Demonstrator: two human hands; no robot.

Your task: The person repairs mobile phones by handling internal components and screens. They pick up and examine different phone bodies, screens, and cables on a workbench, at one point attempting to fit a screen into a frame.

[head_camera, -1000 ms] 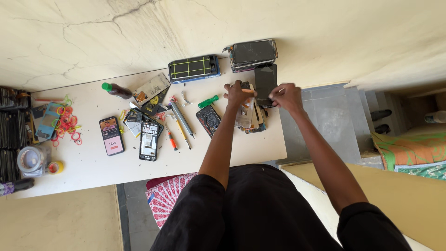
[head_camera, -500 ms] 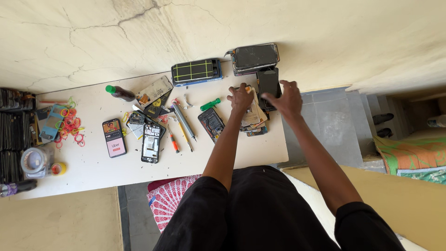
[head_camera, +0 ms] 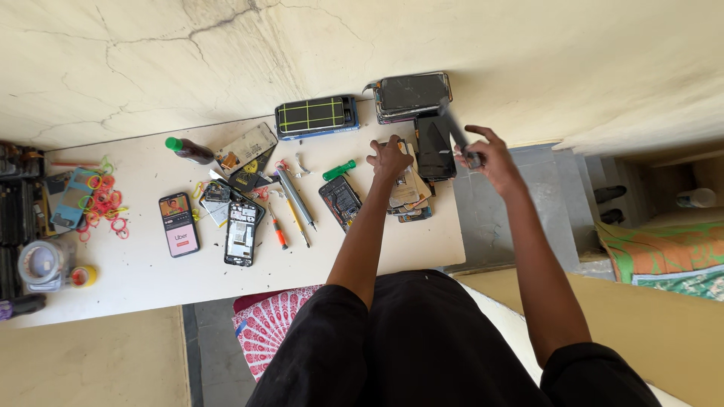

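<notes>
My left hand (head_camera: 391, 157) rests fingers-down on a pile of phone parts (head_camera: 411, 197) near the right end of the white table (head_camera: 136, 271). My right hand (head_camera: 485, 154) is lifted beside the table's right edge and grips a thin dark blurred part (head_camera: 454, 130), seemingly a phone panel. A dark phone screen (head_camera: 435, 147) lies flat just left of that hand. Behind it stands a stack of dark phones or screens (head_camera: 411, 95).
Left of the pile lie a black phone back (head_camera: 340, 202), a green-handled tool (head_camera: 339, 169), screwdrivers (head_camera: 296, 200), an opened phone (head_camera: 241, 232), a lit phone (head_camera: 179, 224), a brown bottle (head_camera: 190, 151), coloured rubber bands (head_camera: 102, 203) and a blue grid-marked case (head_camera: 315, 117).
My right hand has lifted the dark panel off the stack and swung it up to the right. My left hand has stayed on the pile of parts.
</notes>
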